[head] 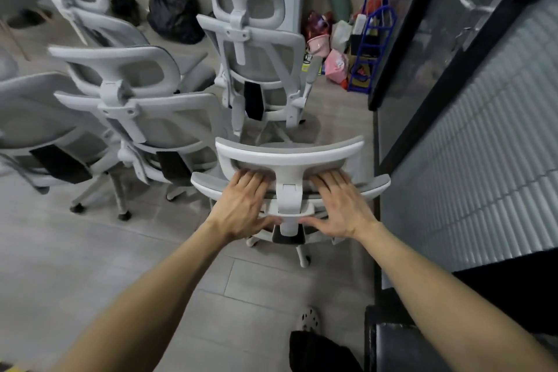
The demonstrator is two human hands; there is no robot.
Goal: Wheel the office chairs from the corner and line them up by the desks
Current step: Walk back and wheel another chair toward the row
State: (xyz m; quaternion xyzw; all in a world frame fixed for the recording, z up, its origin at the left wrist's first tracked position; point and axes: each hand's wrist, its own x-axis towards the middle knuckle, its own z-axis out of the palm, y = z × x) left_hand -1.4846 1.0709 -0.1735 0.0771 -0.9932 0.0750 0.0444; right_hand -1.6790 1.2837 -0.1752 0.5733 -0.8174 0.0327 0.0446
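Open grey tile floor [90,266] spreads near and to the left, the widest room for rolling anything. On the right, a black-framed glass partition [453,145] runs from near to far, and the nearest office chair [290,157] stands just beside its bottom edge.

That chair faces away from the person. The left hand [244,205] and right hand [341,205] lie on the top of its backrest, one on each side of the headrest post. Both arms reach forward, almost straight. Both hands lie flat, with fingers straight and pressed together under the headrest and thumbs spread inward toward the bracket. They press on the chair rather than wrap it.

A second chair [157,121] stands close on the left, its backrest nearly touching. A third chair [256,39] blocks the way straight ahead. Beyond them, a black bag [172,3] and a blue rack [374,39] sit in the far corner.
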